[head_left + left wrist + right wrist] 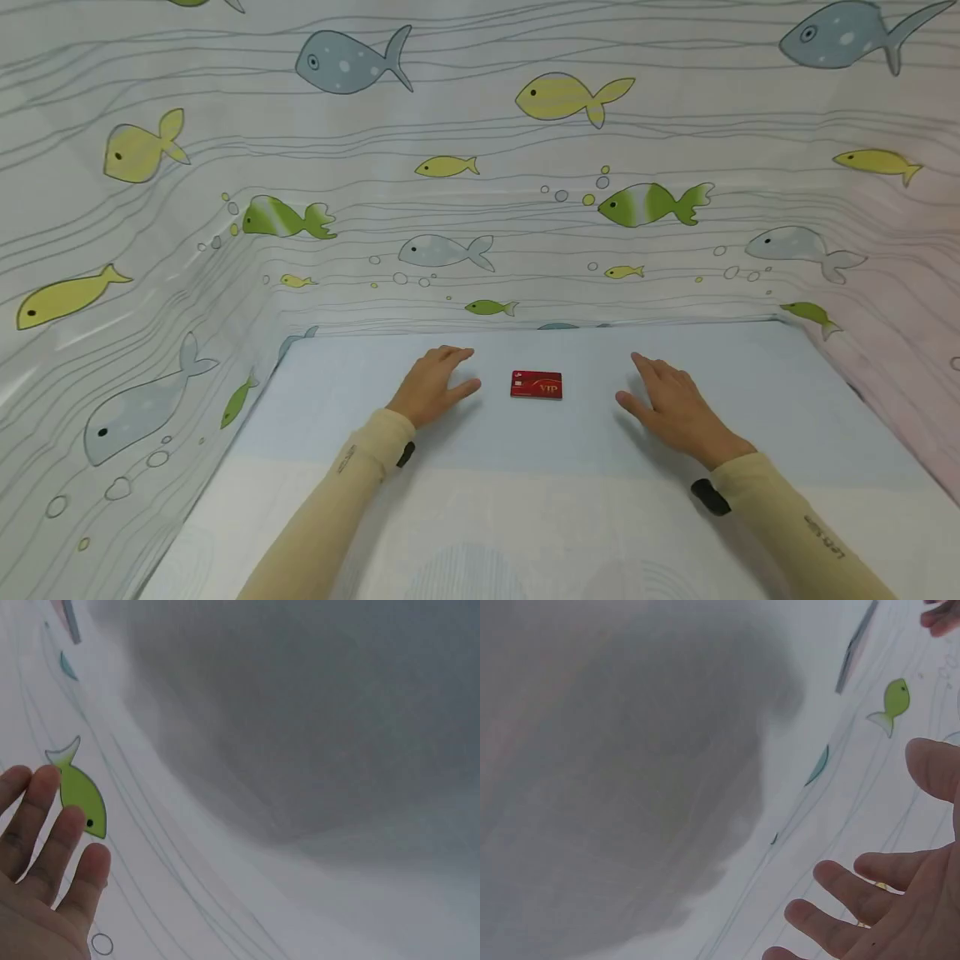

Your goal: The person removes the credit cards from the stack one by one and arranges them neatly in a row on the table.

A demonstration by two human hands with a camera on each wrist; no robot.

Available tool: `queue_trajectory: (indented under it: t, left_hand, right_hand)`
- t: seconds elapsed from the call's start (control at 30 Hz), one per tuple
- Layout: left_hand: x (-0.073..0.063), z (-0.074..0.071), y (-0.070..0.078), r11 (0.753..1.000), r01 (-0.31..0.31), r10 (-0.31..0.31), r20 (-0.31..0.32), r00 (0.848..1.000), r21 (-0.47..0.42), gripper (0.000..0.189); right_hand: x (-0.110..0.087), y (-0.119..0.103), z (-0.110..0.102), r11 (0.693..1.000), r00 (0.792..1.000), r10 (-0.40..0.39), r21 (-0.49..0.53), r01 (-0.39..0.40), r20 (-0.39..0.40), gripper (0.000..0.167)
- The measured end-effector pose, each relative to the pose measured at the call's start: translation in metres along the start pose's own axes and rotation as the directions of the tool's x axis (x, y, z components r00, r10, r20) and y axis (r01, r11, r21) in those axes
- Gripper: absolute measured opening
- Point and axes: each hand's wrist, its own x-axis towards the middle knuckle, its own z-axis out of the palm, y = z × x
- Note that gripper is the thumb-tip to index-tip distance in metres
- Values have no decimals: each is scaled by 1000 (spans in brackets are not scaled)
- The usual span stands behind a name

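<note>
A small stack of red cards (536, 385), the top one printed "VIP" in gold, lies flat on the pale blue and white table surface (480, 450). To its left my left hand (437, 385) hovers with thumb and fingers spread, holding nothing. On the other side my right hand (675, 408) is held the same way, apart from the cards. The left wrist view shows the fingers of my left hand (49, 862) loosely extended. Fingers of my right hand (900, 900) are spread in the right wrist view, where the cards (856, 646) appear edge-on near the top.
A white curtain-like sheet (480, 192) printed with fish and wavy lines surrounds the table at the back and sides. Both forearms wear cream sleeves (322, 508) with a dark band at each wrist.
</note>
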Motion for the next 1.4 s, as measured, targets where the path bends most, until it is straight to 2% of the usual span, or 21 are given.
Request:
queue_trajectory:
  t: [0.37,0.73,0.83,1.07,1.4]
  left_hand:
    - [21,19,11,1000,-9,10,97,995,-14,65]
    - [34,28,18,999,-31,29,125,992,14,64]
    - [37,29,20,1000,-24,23,141,990,9,63]
    - [43,33,29,997,7,10,203,979,-82,66]
    - [53,43,28,999,25,-18,239,971,-27,68]
  right_hand:
    - [0,-6,7,1000,1000,-23,6,23,-9,76]
    - [15,-14,18,998,998,-64,11,65,-27,73]
    - [20,-17,20,998,999,-51,20,51,-10,73]
    - [29,-21,24,999,999,-33,9,33,29,73]
    - [50,-30,27,996,995,-77,-46,80,63,71]
